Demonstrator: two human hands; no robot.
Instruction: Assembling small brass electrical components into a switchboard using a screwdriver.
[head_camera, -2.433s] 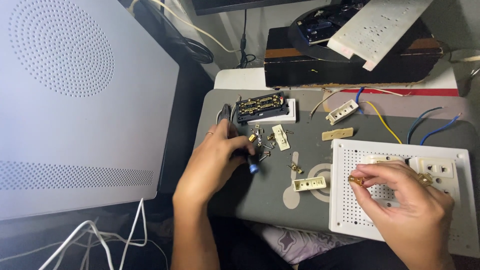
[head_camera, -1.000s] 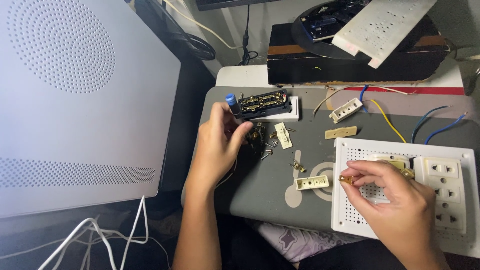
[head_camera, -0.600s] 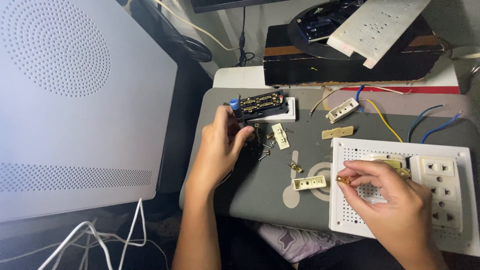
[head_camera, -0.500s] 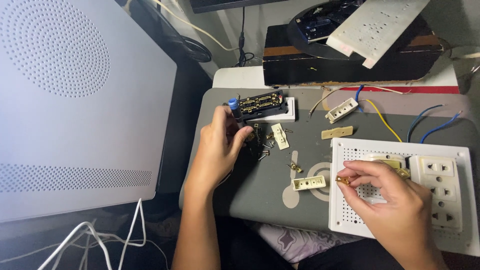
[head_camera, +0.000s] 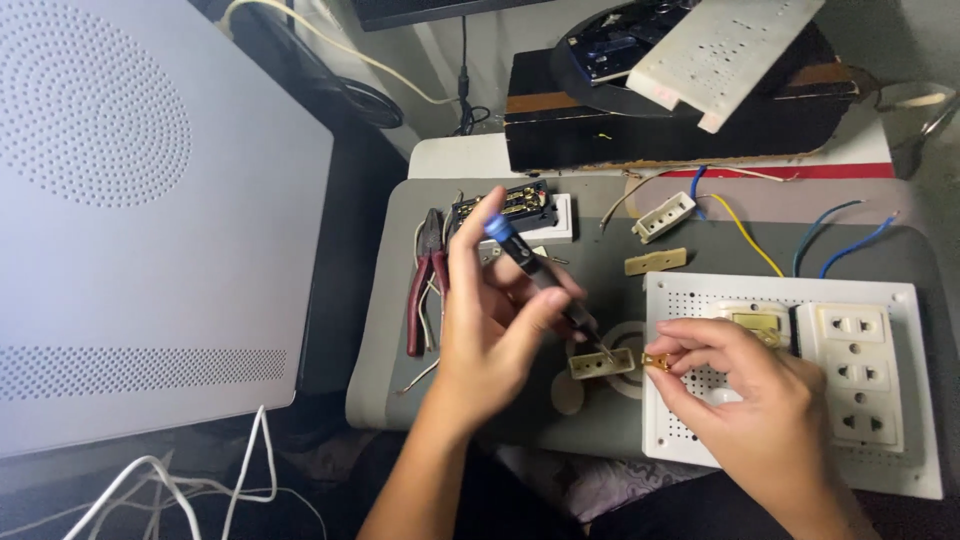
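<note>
fingers of the left hand grip a blue-capped screwdriver, right hand pinching a small brass terminal; steadying the tip squarely seems wise.

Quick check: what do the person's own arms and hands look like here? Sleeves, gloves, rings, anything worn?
Both are bare. The left hand and its forearm show no glove, sleeve, watch or ring. The right hand is likewise ungloved, with no ring or band visible on fingers or wrist. No markings or cables on either. Nails look short and unpainted.
</note>
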